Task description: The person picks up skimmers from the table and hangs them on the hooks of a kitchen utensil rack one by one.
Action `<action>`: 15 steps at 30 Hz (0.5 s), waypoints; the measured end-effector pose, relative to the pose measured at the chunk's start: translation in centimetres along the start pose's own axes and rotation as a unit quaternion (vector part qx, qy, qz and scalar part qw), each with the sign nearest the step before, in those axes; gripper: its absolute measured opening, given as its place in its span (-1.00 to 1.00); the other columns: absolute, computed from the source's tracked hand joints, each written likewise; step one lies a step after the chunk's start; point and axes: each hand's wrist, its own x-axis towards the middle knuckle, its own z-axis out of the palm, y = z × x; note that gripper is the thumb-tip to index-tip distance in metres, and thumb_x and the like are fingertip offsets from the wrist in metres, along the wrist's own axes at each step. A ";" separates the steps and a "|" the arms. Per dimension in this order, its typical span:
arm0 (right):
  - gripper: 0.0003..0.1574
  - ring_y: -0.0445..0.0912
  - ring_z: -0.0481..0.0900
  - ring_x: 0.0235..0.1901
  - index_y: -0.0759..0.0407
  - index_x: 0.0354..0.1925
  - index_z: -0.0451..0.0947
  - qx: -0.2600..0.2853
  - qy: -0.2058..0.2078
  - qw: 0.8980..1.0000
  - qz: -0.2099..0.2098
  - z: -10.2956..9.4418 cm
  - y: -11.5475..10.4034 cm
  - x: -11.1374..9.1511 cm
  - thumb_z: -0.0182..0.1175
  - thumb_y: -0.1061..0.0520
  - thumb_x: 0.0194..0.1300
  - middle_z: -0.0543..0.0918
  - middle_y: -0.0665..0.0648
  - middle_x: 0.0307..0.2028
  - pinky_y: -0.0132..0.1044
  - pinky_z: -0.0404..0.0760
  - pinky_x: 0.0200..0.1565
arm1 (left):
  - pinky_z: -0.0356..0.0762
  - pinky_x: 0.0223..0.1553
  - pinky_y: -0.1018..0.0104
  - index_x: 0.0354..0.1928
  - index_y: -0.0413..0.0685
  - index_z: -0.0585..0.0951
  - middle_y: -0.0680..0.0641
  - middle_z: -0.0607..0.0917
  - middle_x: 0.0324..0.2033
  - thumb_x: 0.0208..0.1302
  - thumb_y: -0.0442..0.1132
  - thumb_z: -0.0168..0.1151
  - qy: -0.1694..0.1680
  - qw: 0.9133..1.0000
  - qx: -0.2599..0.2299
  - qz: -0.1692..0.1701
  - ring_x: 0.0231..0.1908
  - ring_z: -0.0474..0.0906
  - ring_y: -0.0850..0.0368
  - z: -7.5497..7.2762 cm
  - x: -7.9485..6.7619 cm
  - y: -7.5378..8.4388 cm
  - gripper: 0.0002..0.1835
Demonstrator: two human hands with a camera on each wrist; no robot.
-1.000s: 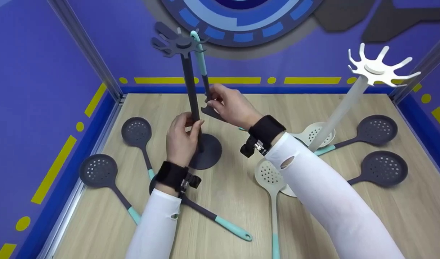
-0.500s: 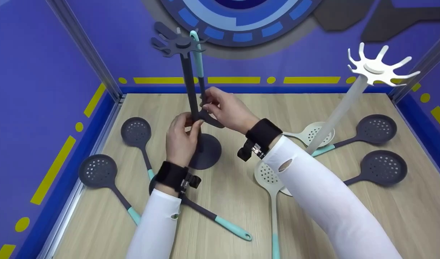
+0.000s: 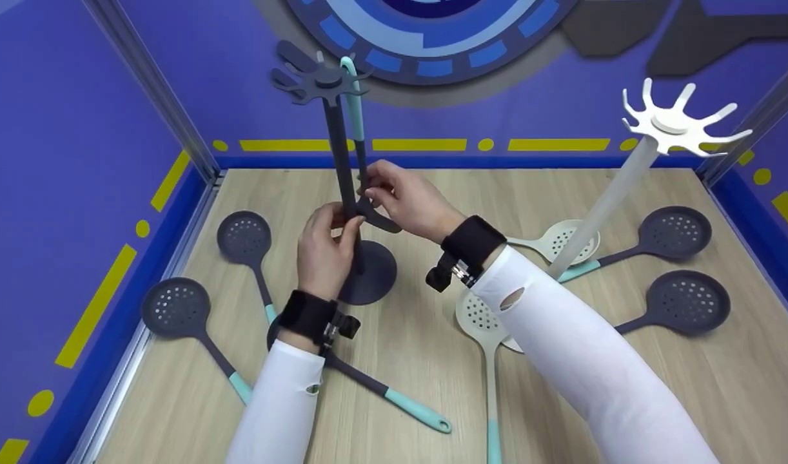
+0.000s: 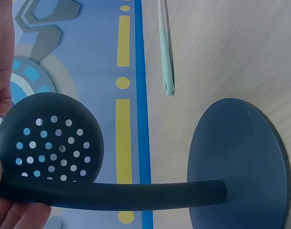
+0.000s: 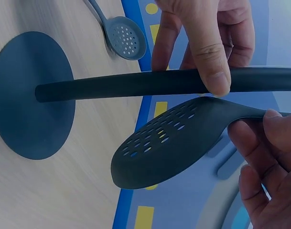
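Note:
A dark utensil stand [image 3: 340,151] with a round base and a crown of hooks rises left of centre. My left hand [image 3: 323,251] grips its pole about midway, thumb and fingers wrapped around it. Beside the pole hangs a dark skimmer [image 3: 354,116], its mint handle end up at one of the hooks. With thumb and fingers my right hand [image 3: 413,201] pinches the skimmer's neck just above the head. In the right wrist view the perforated skimmer head [image 5: 178,164] tilts away below the pole, near the left thumb.
A white stand [image 3: 616,193] leans in view at the right. Dark skimmers lie left [image 3: 176,307] and right [image 3: 687,301]; another, with its mint handle [image 3: 416,409], lies in front. Pale skimmers [image 3: 482,316] lie right of centre. Blue panels [image 3: 536,116] enclose the table [image 3: 407,361].
My right hand has shifted slightly left and down, bringing the skimmer's neck and head closer to the pole. My left hand has kept its grip in place.

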 end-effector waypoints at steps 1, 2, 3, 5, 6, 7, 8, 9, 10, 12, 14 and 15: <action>-0.76 -0.10 0.75 -0.10 0.18 0.16 0.54 0.001 0.000 1.000 0.000 0.0 0.1 0.0 0.12 0.22 0.60 0.75 0.11 -0.02 -0.27 0.73 0.01 | 0.78 -0.12 0.32 0.04 -0.08 0.66 -0.07 0.72 -0.12 0.47 -0.03 0.32 0.000 1.000 0.000 -0.001 -0.07 0.73 0.11 0.0 0.0 0.0 -0.69; -0.76 -0.09 0.75 -0.11 0.18 0.16 0.54 0.001 0.001 1.000 0.001 0.0 0.1 -0.1 0.12 0.23 0.60 0.75 0.11 -0.02 -0.27 0.73 0.01 | 0.78 -0.12 0.32 0.04 -0.08 0.66 -0.07 0.72 -0.12 0.47 -0.03 0.32 -0.001 1.000 0.001 -0.001 -0.07 0.73 0.11 0.1 0.0 0.0 -0.70; -0.75 -0.08 0.75 -0.11 0.18 0.16 0.54 0.000 0.001 1.000 0.001 0.0 0.2 -0.1 0.12 0.22 0.60 0.75 0.11 -0.02 -0.26 0.73 0.01 | 0.78 -0.12 0.33 0.04 -0.08 0.66 -0.08 0.72 -0.12 0.47 -0.02 0.32 -0.001 1.000 0.002 -0.002 -0.07 0.73 0.11 0.1 0.0 0.0 -0.69; -0.75 -0.03 0.76 -0.11 0.18 0.17 0.54 -0.005 0.001 1.000 0.003 0.0 0.3 -0.2 0.11 0.22 0.61 0.76 0.12 -0.01 -0.24 0.73 0.01 | 0.78 -0.12 0.32 0.05 -0.08 0.66 -0.08 0.72 -0.12 0.47 -0.01 0.32 0.000 1.000 0.003 -0.003 -0.07 0.73 0.10 0.1 0.0 -0.1 -0.68; -0.75 0.00 0.76 -0.10 0.17 0.17 0.54 -0.006 0.001 1.000 0.004 -0.1 0.4 -0.2 0.10 0.22 0.61 0.76 0.12 -0.01 -0.23 0.73 0.01 | 0.78 -0.12 0.31 0.05 -0.08 0.66 -0.08 0.72 -0.12 0.47 -0.01 0.32 -0.001 1.000 0.005 -0.004 -0.07 0.73 0.10 0.1 0.0 -0.1 -0.68; -0.74 0.02 0.76 -0.09 0.18 0.18 0.54 -0.005 0.001 1.000 0.006 -0.1 0.5 -0.3 0.09 0.22 0.62 0.76 0.12 0.00 -0.23 0.73 0.01 | 0.78 -0.12 0.32 0.05 -0.08 0.66 -0.08 0.72 -0.11 0.47 0.00 0.32 -0.002 1.000 0.006 -0.004 -0.07 0.73 0.10 0.1 -0.1 -0.1 -0.67; -0.73 0.02 0.76 -0.09 0.17 0.20 0.53 -0.006 0.000 1.000 0.008 -0.1 0.5 -0.3 0.08 0.21 0.62 0.76 0.12 0.01 -0.22 0.73 0.01 | 0.78 -0.12 0.32 0.06 -0.08 0.66 -0.08 0.72 -0.11 0.47 0.00 0.32 -0.003 1.000 0.006 -0.005 -0.06 0.73 0.10 0.1 -0.1 0.0 -0.67; -0.72 0.04 0.76 -0.08 0.17 0.21 0.53 -0.006 -0.001 1.000 0.011 -0.1 0.5 -0.3 0.08 0.21 0.63 0.76 0.12 0.02 -0.21 0.73 0.01 | 0.78 -0.11 0.32 0.06 -0.07 0.66 -0.08 0.72 -0.11 0.47 0.00 0.32 -0.003 1.000 0.007 -0.006 -0.06 0.73 0.10 0.1 -0.1 0.0 -0.67; -0.71 0.05 0.76 -0.07 0.16 0.22 0.53 -0.007 -0.001 1.000 0.013 -0.1 0.6 -0.4 0.07 0.20 0.63 0.75 0.12 0.03 -0.20 0.73 0.00 | 0.78 -0.12 0.31 0.06 -0.07 0.66 -0.08 0.72 -0.11 0.47 0.00 0.32 -0.004 1.000 0.007 -0.007 -0.06 0.73 0.10 0.1 -0.1 0.0 -0.67; -0.69 0.02 0.76 -0.07 0.15 0.24 0.52 -0.006 -0.002 1.000 0.018 -0.2 0.6 -0.4 0.06 0.19 0.64 0.75 0.12 0.05 -0.20 0.73 0.00 | 0.78 -0.12 0.30 0.06 -0.06 0.66 -0.07 0.72 -0.11 0.47 -0.01 0.33 -0.004 1.000 0.010 -0.009 -0.06 0.73 0.10 0.1 -0.1 0.0 -0.68; -0.68 0.01 0.76 -0.06 0.14 0.26 0.51 -0.006 -0.002 1.000 0.022 -0.3 0.5 -0.5 0.05 0.19 0.65 0.74 0.11 0.07 -0.20 0.73 0.01 | 0.79 -0.12 0.27 0.06 -0.07 0.66 -0.08 0.72 -0.11 0.47 -0.03 0.34 -0.002 1.000 0.010 -0.009 -0.06 0.73 0.09 0.1 -0.1 0.0 -0.69; -0.68 0.01 0.76 -0.06 0.14 0.26 0.51 -0.004 -0.001 1.000 0.022 -0.3 0.5 -0.5 0.04 0.19 0.65 0.74 0.12 0.07 -0.20 0.73 0.01 | 0.79 -0.12 0.26 0.06 -0.08 0.66 -0.08 0.72 -0.11 0.47 -0.03 0.34 -0.001 1.000 0.013 -0.009 -0.06 0.73 0.08 0.1 -0.1 0.0 -0.69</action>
